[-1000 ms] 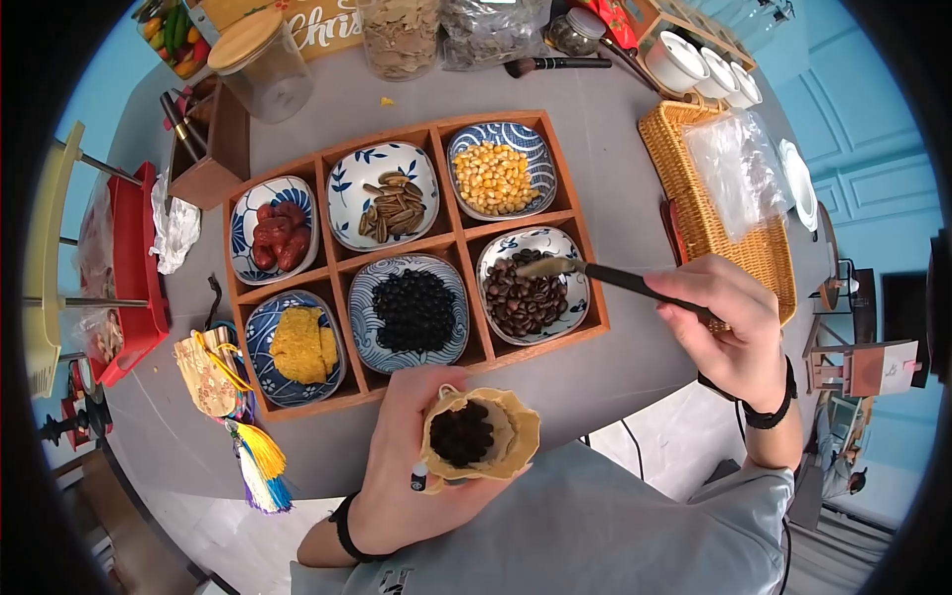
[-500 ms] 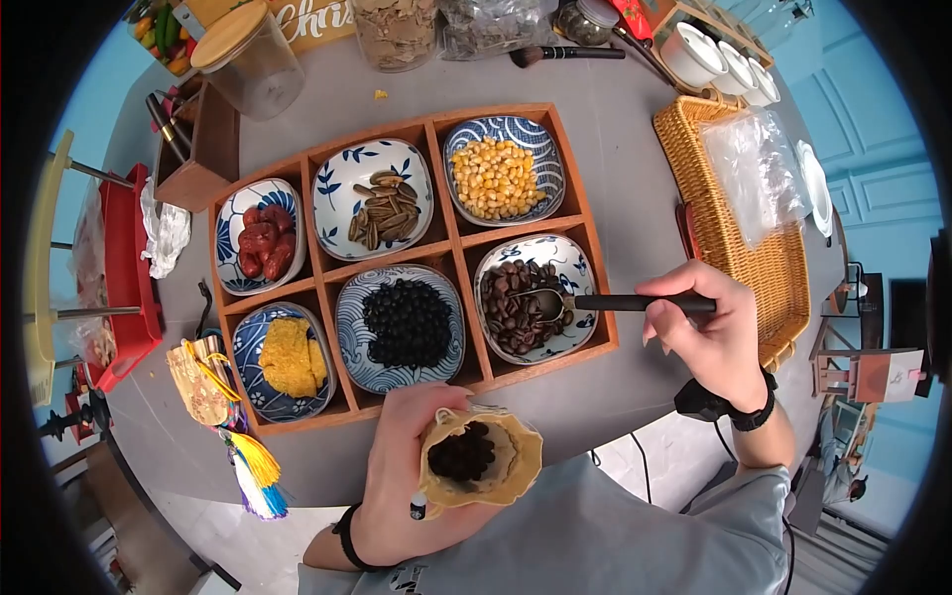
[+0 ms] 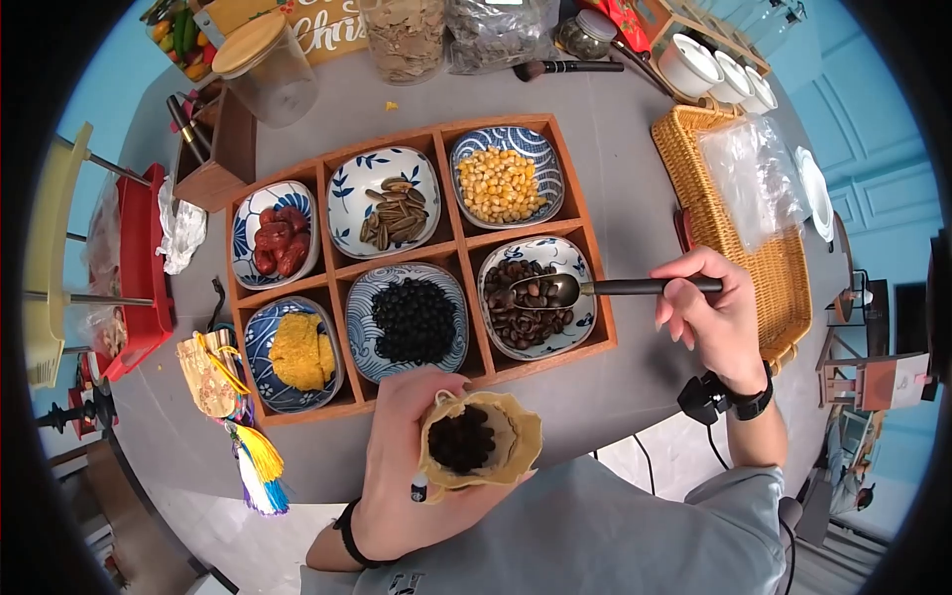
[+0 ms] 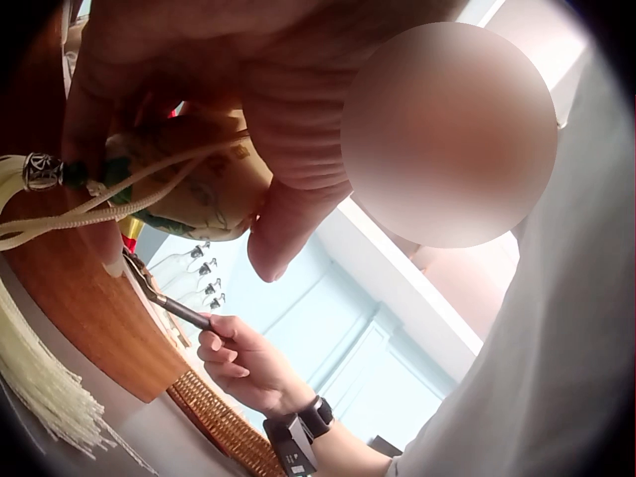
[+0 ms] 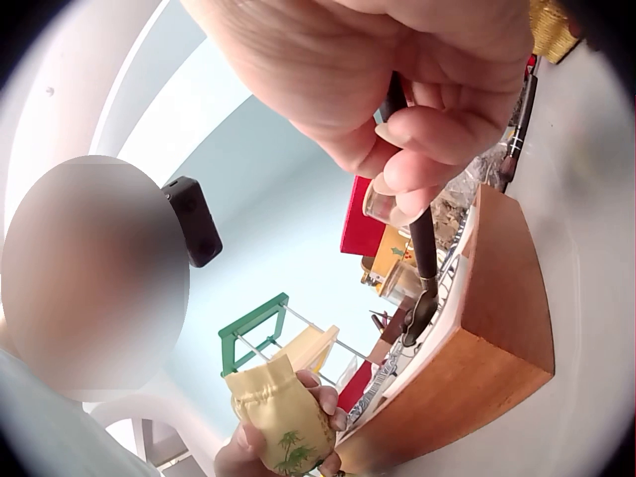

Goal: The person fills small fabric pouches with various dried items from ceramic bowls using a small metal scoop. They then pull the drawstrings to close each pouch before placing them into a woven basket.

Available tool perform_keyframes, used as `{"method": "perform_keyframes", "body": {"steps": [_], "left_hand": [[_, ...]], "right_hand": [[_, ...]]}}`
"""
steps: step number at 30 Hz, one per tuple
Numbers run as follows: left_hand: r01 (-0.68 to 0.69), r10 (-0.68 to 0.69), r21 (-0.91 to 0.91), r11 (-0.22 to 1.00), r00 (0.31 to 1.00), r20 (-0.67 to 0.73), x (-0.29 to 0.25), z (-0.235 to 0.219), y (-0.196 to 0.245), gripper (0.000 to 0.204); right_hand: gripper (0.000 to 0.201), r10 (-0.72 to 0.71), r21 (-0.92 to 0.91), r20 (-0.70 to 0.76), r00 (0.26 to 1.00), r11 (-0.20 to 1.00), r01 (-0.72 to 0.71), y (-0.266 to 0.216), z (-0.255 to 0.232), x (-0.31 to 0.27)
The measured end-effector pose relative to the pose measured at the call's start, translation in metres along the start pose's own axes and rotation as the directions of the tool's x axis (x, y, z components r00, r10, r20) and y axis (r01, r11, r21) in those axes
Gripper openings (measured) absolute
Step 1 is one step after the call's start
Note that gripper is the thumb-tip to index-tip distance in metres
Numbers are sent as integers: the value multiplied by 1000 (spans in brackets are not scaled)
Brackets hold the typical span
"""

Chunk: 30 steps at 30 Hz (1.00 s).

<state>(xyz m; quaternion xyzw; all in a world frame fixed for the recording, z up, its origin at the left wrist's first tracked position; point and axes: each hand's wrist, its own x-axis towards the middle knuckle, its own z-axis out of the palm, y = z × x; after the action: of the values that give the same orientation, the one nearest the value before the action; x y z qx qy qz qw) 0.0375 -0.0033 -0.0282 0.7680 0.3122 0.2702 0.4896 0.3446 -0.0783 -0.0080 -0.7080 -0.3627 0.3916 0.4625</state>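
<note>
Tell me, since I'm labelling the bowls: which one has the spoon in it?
The bowl of brown beans, in the near right compartment of the tray; the spoon reaches into no other.

The head camera looks down on the tray [image 3: 460,241]; close-in wrist cameras seemingly face upward; all share the spoon [image 3: 635,287].

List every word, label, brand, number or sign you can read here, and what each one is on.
"Chris": the golden-brown board, cut off beside the jar.
Too cropped to read: print on the grey shirt.
Too small to read: marks on the black wrist device.
Too unclear to read: pattern on the red packet.
</note>
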Motion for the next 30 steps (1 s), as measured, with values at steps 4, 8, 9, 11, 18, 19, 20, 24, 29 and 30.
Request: {"method": "perform_keyframes", "body": {"steps": [4,8,9,11,18,19,20,24,29,30], "left_hand": [[-40,40,87,995,999,10,2,1,-3,94],[-15,16,32,999,1000,-8,4,1,3,85],[-3,3,14,1000,1000,-13,4,1,3,84],[-2,2,-14,1000,1000,-24,5,2,3,84],[-63,63,18,998,998,-12,6,3,-1,93],[-80,80,13,997,997,-19,5,2,-3,93],[-78,79,19,997,997,-13,4,1,-3,92],[-26,27,-51,998,999,21,-2,0,-4,87],[-2,5,-62,998,999,37,-8,-2,-3,85],[-2,4,-62,998,999,33,-9,-2,-3,85]], "right_hand": [[14,-14,10,-34,999,1000,14,-16,-9,-4],[14,-81,20,-51,995,996,82,-38,-18,-16],[14,-131,9,-31,991,991,132,-44,-21,-21],[14,-229,-34,11,973,973,230,-58,-20,-33],[13,-685,-165,384,620,609,776,-81,7,-46],[13,-705,-174,362,610,591,787,-82,8,-47],[12,-726,-184,339,598,573,799,-82,8,-49],[10,-681,-340,144,718,647,682,-73,-4,-48],[17,-569,-537,201,798,617,575,-49,2,-13],[18,-558,-550,210,802,611,569,-45,6,-10]]}}
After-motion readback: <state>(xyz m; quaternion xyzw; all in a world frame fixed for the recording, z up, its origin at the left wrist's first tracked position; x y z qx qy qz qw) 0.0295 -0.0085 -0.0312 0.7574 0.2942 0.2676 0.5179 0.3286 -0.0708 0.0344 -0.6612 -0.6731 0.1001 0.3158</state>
